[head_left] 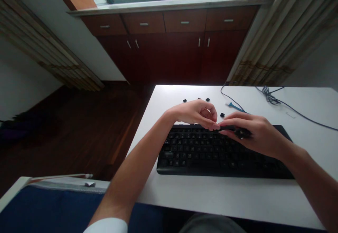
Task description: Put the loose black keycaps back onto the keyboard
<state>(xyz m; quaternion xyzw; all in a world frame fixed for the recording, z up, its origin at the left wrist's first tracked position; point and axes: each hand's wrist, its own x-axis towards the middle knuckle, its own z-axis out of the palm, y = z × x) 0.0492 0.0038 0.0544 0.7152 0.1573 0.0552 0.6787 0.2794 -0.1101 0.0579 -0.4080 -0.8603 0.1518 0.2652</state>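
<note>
A black keyboard (211, 153) lies across the white desk (224, 197) in front of me. Both hands hover over its far edge. My right hand (253, 134) is closed around a thin black tool, its tip pointing left over the top key row. My left hand (198, 115) is curled, its fingertips pinched at that tip, where something small and dark may be held; I cannot make it out. Several loose black keycaps (222, 115) lie on the desk just beyond the keyboard.
A small blue tool (235, 106) rests behind the keycaps. A dark cable (274, 100) runs along the desk's far right. Dark wooden cabinets (171, 46) stand under the window. A blue-covered surface (47, 208) with a white edge sits at lower left.
</note>
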